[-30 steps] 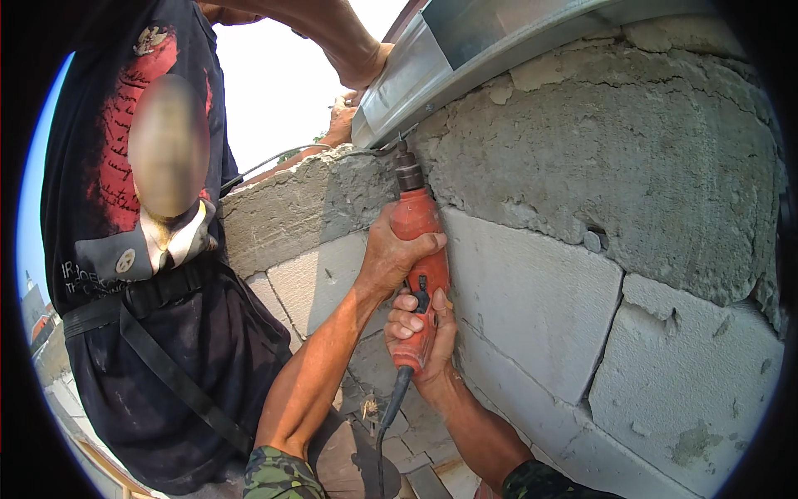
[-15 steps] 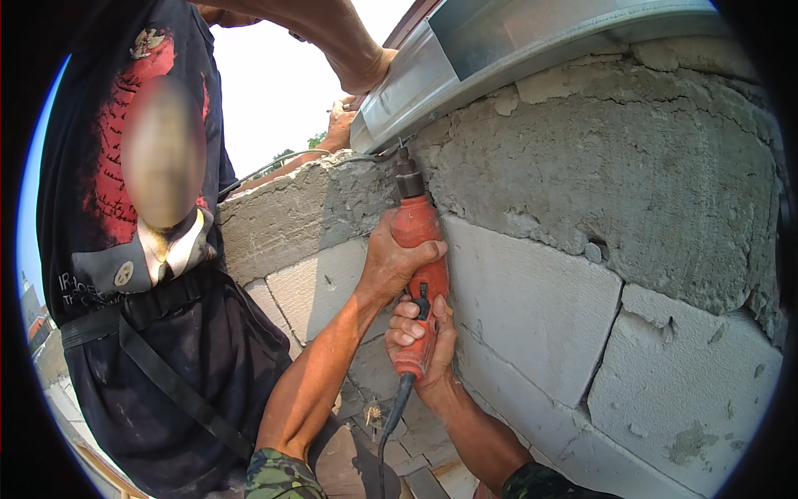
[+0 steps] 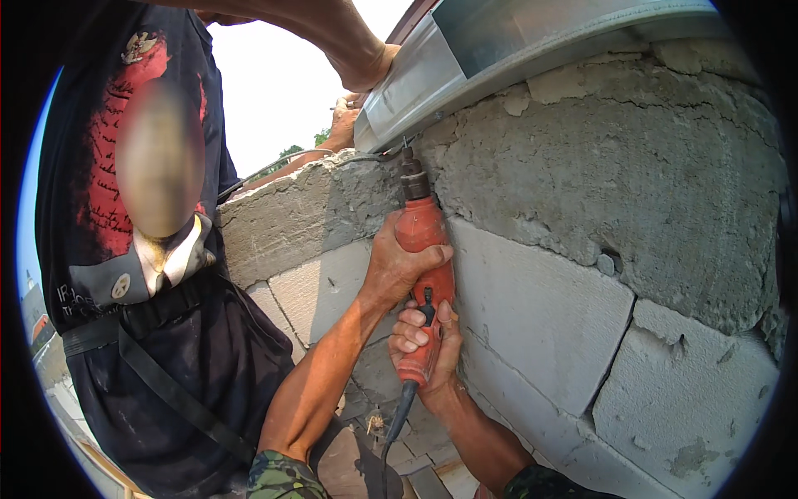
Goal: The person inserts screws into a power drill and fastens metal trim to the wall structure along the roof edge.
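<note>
Both my hands hold a red power drill point(image 3: 426, 229) with its dark chuck pointing up. My left hand point(image 3: 401, 259) wraps round the drill's body below the chuck, thumb across the front. Lower down, my right hand point(image 3: 424, 341) grips the handle near the black trigger, and the cord hangs from its end. The thin bit reaches the underside of a shiny metal channel point(image 3: 416, 79) lying along the top of the wall; whether it has gone into the metal I cannot tell. A co-worker's hands point(image 3: 366, 79) press on the channel's left end.
On the left stands a co-worker point(image 3: 158, 333) in dark clothes with a black strap belt. Pale block wall point(image 3: 540, 308) with a rough concrete band point(image 3: 582, 166) above it closes off the right. A lower concrete ledge point(image 3: 307, 204) runs behind the drill, with a cable lying on it.
The view has shifted slightly, so the drill and wall sit a little lower and further right. My grip on the drill and the co-worker's hold on the channel look the same.
</note>
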A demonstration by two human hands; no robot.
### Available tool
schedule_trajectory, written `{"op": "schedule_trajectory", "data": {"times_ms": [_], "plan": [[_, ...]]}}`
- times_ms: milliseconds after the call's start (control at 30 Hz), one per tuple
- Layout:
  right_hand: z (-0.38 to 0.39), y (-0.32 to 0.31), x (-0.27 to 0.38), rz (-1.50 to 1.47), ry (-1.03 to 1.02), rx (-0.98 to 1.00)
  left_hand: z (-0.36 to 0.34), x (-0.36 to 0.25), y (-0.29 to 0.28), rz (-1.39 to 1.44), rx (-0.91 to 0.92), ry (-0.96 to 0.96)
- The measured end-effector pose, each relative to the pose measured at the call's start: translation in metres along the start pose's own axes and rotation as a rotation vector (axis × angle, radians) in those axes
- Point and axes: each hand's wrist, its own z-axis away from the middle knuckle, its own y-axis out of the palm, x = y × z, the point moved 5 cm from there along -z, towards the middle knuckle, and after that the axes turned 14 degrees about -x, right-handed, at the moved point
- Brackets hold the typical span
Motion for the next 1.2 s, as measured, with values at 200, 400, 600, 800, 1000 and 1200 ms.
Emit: {"op": "schedule_trajectory", "data": {"times_ms": [200,400,600,800,1000,1200], "plan": [[0.0001,-0.0001,0.0008,0.033,-0.006,-0.028,0.0005,-0.0002,0.0007,-0.002,-0.002,0.009],[0.0003,-0.0001,0.0007,0.041,-0.038,-0.038,0.0001,-0.0004,0.0006,-0.021,0.0,0.018],[0.0006,0.0009,0.0,0.033,-0.017,-0.012,-0.0003,-0.0038,0.0006,-0.015,0.009,0.002],[0.0008,0.0015,-0.0007,0.045,-0.049,-0.022,-0.0016,-0.0061,0.0019,0.016,0.004,-0.013],[-0.0001,0.0038,-0.0023,0.039,-0.027,-0.03,-0.0016,-0.0047,0.0003,0.005,0.001,0.005],[-0.0022,0.0005,-0.0018,0.02,-0.025,-0.023,-0.0038,0.0004,0.0008,0.048,0.013,-0.005]]}}
